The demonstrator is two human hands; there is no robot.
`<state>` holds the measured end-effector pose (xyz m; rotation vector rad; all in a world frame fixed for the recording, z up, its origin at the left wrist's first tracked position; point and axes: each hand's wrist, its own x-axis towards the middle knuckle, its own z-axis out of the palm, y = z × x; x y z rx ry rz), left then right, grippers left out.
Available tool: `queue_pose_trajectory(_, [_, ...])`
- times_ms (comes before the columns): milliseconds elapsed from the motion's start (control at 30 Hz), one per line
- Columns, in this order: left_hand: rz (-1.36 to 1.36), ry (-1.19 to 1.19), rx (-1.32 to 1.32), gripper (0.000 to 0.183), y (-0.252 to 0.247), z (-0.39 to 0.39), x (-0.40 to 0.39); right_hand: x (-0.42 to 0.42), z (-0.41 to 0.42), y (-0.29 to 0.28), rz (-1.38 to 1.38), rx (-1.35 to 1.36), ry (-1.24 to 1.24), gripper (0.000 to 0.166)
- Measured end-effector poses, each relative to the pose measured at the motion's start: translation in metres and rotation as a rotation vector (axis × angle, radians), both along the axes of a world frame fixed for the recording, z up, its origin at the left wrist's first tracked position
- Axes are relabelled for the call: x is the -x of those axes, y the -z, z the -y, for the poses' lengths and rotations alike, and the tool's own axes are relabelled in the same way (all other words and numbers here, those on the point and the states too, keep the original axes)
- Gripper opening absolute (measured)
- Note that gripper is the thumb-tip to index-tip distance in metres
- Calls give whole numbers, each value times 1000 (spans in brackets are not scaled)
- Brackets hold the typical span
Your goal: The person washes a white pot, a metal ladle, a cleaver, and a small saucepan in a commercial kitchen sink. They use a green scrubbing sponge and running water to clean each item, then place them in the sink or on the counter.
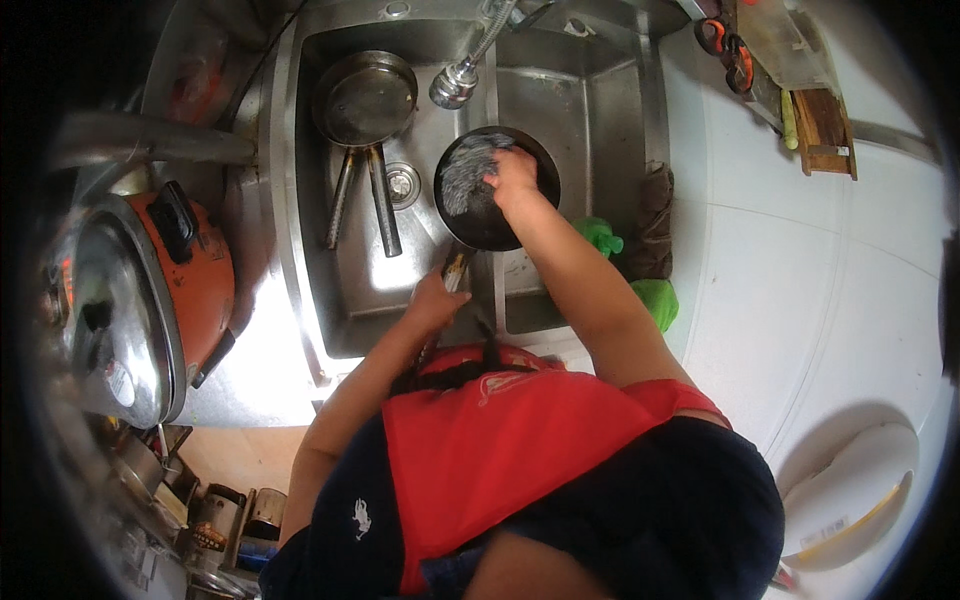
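A dark round frying pan (pixel 487 225) is over the divider of a double steel sink (pixel 289 225). My left hand (pixel 439 300) is closed around the pan's handle (pixel 455 270). Inside the pan, my right hand (pixel 516 176) presses on its surface, where a grey, foamy or streaked patch (pixel 466 176) shows; whether the fingers grip a scrubber cannot be told. More dark frying pans (pixel 367 101), apparently stacked, lie in the left basin, their two handles pointing towards me beside the drain (pixel 403 185).
A metal faucet head (pixel 454 84) hangs above the divider. Green items (pixel 596 234) and a dark brown cloth (pixel 656 225) are at the right basin's edge. A large orange rice cooker (pixel 202 277) stands left of the sink. Orange-handled tools (pixel 739 66) hang on the upper right.
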<state>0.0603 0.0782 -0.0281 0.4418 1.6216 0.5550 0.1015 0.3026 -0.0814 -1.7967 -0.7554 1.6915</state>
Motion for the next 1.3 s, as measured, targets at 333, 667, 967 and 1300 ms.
queue_pose_trajectory(333, [0,-25,-41,67,6,-2,-8,-2,63,-24,-172,-15,-497,81])
queue_pose_trajectory(667, [322,-268,-53,59,-38,1,2,-111,2,-110,721,-1031,-2388,40])
queue_pose_trajectory(967, [349,-181,-75,56,-29,3,5,-108,-33,-80,825,-1333,-2469,18])
queue_pose_trajectory(1300, [259,-174,-158,58,-22,4,-3,-86,82,-97,316,-625,-1521,74])
